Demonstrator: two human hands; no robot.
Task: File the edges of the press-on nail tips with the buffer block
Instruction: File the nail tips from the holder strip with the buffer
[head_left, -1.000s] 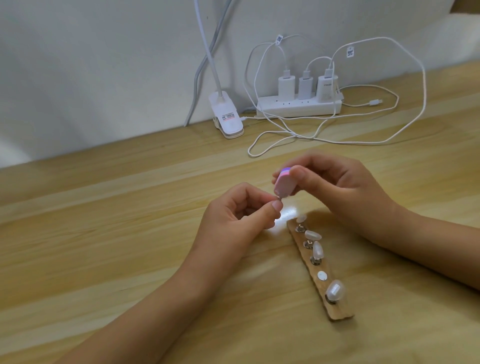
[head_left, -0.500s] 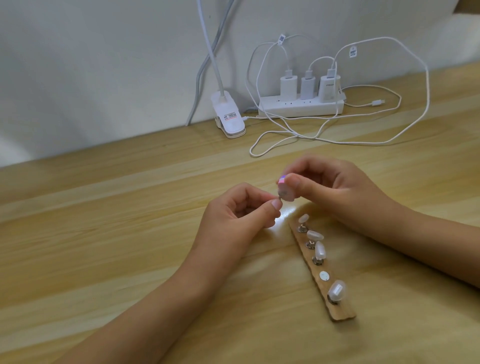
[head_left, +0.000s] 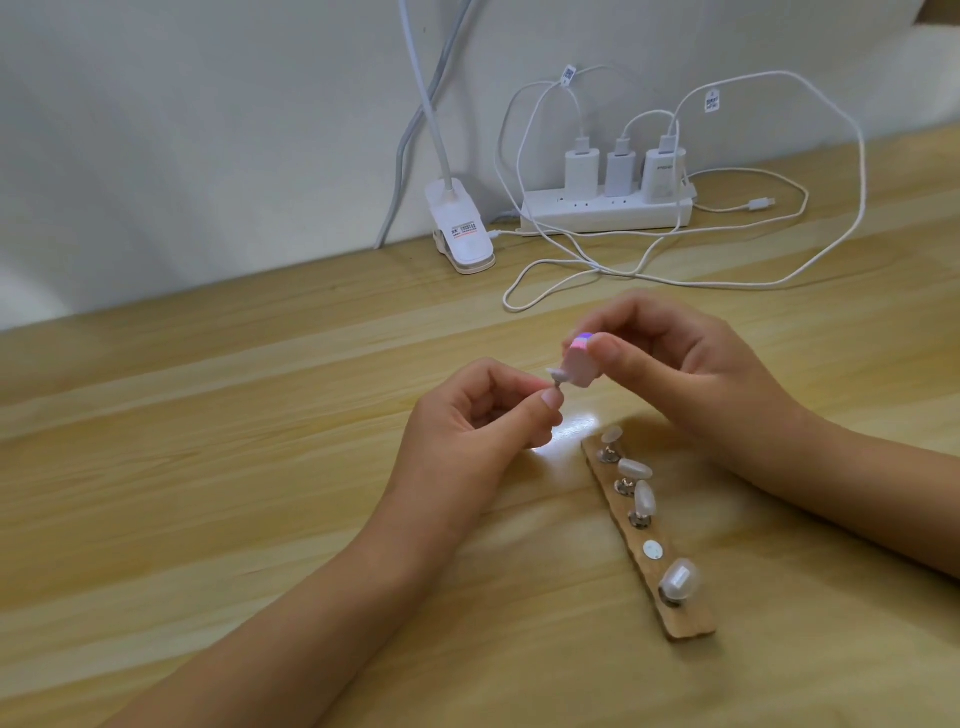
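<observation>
Now your left hand (head_left: 467, 421) pinches a tip (head_left: 555, 372) between thumb and forefinger; your right hand (head_left: 696, 374) pinches the buffer (head_left: 579, 364), touching that tip, near the strip (head_left: 688, 623)

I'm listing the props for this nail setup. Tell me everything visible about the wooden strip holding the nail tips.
The wooden strip is narrow and brown, looking like rough-edged wood or cork. It lies on the table, slanting from the picture's middle toward the lower right. Five stations run along it: four hold metal pegs topped with whitish translucent nail tips, one shows only a bare silver disc. Only the table seems to touch it.
</observation>
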